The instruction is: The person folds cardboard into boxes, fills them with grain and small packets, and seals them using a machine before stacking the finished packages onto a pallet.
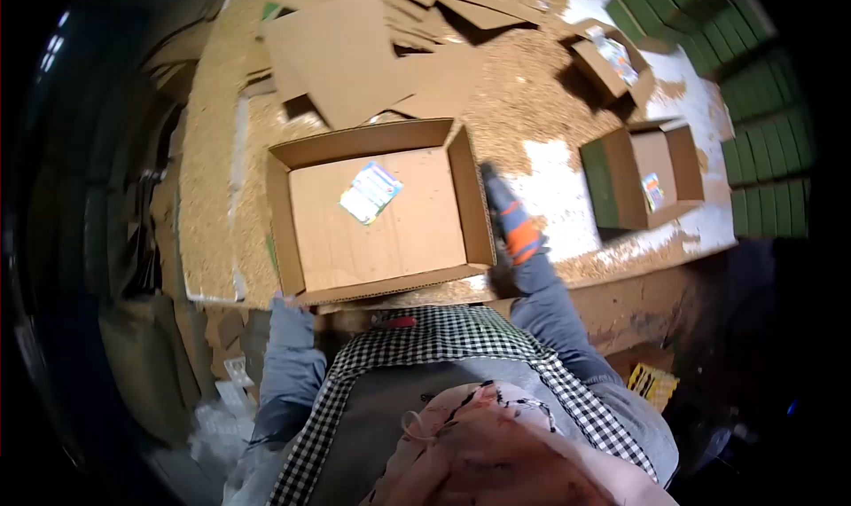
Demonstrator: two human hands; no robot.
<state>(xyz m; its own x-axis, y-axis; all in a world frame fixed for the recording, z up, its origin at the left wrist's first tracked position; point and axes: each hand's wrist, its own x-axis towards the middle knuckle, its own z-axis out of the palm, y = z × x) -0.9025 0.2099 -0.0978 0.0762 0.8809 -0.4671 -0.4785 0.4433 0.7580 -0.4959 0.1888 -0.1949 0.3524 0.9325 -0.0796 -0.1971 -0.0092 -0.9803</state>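
An open cardboard box (381,249) sits in front of me at the near edge of the table, its walls upright. A small packet with a blue and green print (370,192) lies tilted on its bottom. My right hand (514,218), in a dark glove with orange bands, lies stretched along the outside of the right wall, fingers pointing away from me. At the near left corner is my left hand (285,299), mostly hidden behind the box and sleeve; its fingers do not show clearly.
Two smaller boxes, one nearer (616,173) and one farther (612,67), stand at the right with printed packets inside. Flat cardboard sheets (341,54) pile up at the back. Sawdust-like litter (505,89) covers much of the table. Green stacked boxes (767,151) line the far right.
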